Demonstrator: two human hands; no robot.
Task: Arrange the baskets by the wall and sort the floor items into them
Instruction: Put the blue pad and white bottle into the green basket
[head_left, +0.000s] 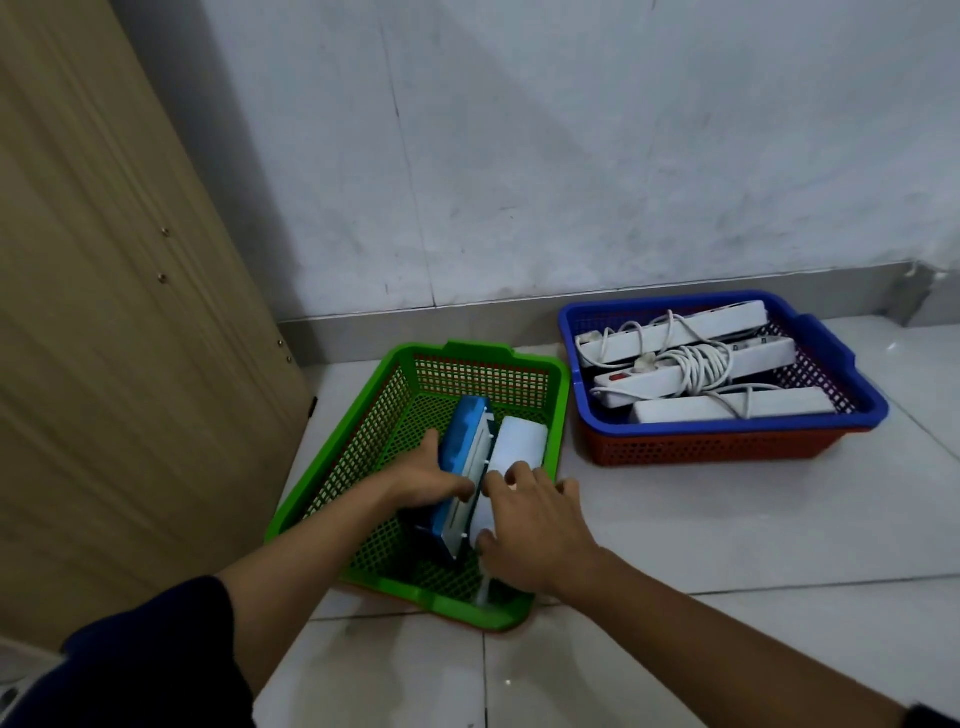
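Note:
A green mesh basket (363, 431) sits on the white tiled floor near the wall. Inside it a blue and white box (465, 441) stands on edge, with a white box (519, 444) leaning against its right side. My left hand (423, 480) grips the blue and white box from the left. My right hand (530, 525) rests on the near end of the white box, fingers curled over it. To the right, a blue basket (831, 353) nested in a red-orange basket (701, 449) holds three white power strips (675, 332) with coiled cords.
A tan wooden cabinet side (104, 312) rises on the left, close to the green basket. The grey-white wall (571, 156) and its skirting run behind both baskets. Bare floor tiles (675, 545) lie in front and to the right.

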